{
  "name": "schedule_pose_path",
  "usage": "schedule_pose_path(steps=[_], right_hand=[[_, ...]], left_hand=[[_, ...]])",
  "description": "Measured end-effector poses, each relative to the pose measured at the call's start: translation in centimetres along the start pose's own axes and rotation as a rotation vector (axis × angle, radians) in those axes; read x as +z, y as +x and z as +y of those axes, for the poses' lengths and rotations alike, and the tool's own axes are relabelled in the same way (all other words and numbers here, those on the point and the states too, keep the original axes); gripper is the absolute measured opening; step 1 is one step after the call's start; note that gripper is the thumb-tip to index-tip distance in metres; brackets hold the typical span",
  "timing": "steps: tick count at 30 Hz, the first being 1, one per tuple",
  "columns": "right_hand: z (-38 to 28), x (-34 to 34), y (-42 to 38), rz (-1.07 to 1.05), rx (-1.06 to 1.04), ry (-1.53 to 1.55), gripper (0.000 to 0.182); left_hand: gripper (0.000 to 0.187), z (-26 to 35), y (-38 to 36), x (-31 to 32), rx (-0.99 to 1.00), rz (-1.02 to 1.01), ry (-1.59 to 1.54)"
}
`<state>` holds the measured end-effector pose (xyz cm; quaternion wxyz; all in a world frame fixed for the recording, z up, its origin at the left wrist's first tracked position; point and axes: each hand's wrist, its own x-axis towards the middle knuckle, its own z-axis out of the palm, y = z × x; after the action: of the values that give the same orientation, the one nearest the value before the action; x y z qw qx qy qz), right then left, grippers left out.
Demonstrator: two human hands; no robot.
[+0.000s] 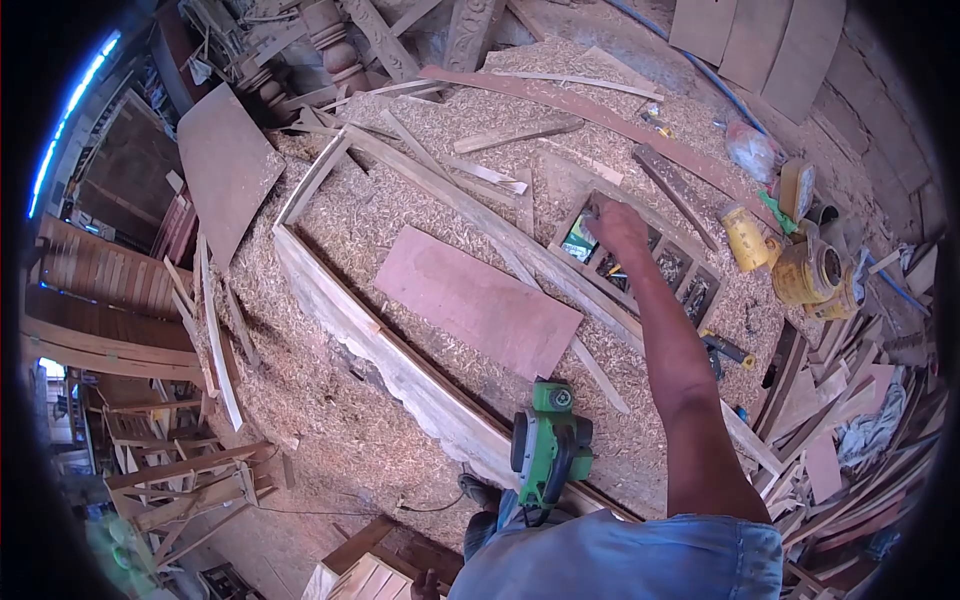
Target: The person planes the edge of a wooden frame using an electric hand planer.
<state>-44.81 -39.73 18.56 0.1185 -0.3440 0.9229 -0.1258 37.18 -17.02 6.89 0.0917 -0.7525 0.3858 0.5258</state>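
Observation:
My right hand (pixel 618 225) reaches into a wooden tray with compartments (pixel 672 228), at its upper left compartment. Its fingers are bent downward, and whatever they touch is too small to make out. Small tools and a green and white item (pixel 578 243) lie in the compartments. My left hand (pixel 427 585) shows only in part at the bottom edge, dark and low beside a wooden piece; its fingers are unclear. A green power planer (pixel 552 450) rests on the long wooden frame (pixel 440 378) in front of my body. A flat reddish board (pixel 478 300) lies inside the frame.
Wood shavings (pixel 390 440) cover the work surface. Yellow containers (pixel 803 272) stand at the right, near a blue hose (pixel 700 65). Scrap wood (pixel 850 410) is piled at the right, and a wooden rack (pixel 190 480) stands at the lower left. Loose strips lie around the frame.

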Motion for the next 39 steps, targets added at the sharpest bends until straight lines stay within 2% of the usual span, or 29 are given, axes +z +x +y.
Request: schedule_pose_path(steps=[3,6,9,12,15,19,20,23,26,35,39], right_hand=[[0.5,-0.7,-1.7,0.028,-0.057,0.019,0.049],[1.7,-0.2,-2.3,0.074,-0.07,0.036,0.039],[2.6,-0.7,-3.2,0.064,-0.024,0.294,0.031],[7.2,2.4,-0.8,0.311,0.07,0.642,0.028],[10.1,1.7,-1.5,0.42,0.114,1.127,0.029],[11.7,1.5,-3.6,0.341,0.257,1.348,0.027],[11.4,1.7,-3.8,0.329,0.238,1.275,0.024],[11.0,1.2,-4.3,0.326,0.239,1.361,0.02],[10.8,1.3,-4.7,0.12,0.233,1.554,0.017],[8.0,2.4,-7.0,-0.086,0.357,1.832,0.022],[7.4,3.6,-6.7,-0.097,0.341,1.767,0.017]], left_hand=[[0.048,-0.2,0.1,0.2,-0.001,-0.003,0.008],[0.048,0.0,0.6,-0.1,0.005,-0.011,0.027],[0.048,0.4,1.0,-0.5,0.011,-0.009,0.039],[0.048,0.9,1.1,-1.0,0.026,-0.004,0.05],[0.047,1.4,1.3,-1.4,0.038,-0.002,0.054],[0.047,1.7,1.5,-1.2,0.048,-0.002,0.061],[0.047,1.8,1.6,-1.1,0.051,-0.003,0.062],[0.047,1.7,1.6,-0.7,0.05,-0.001,0.063],[0.047,1.7,1.8,-0.7,0.05,-0.005,0.075],[0.047,1.0,1.8,-0.4,0.05,-0.007,0.062],[0.047,0.4,1.8,-0.2,0.048,-0.01,0.056]])
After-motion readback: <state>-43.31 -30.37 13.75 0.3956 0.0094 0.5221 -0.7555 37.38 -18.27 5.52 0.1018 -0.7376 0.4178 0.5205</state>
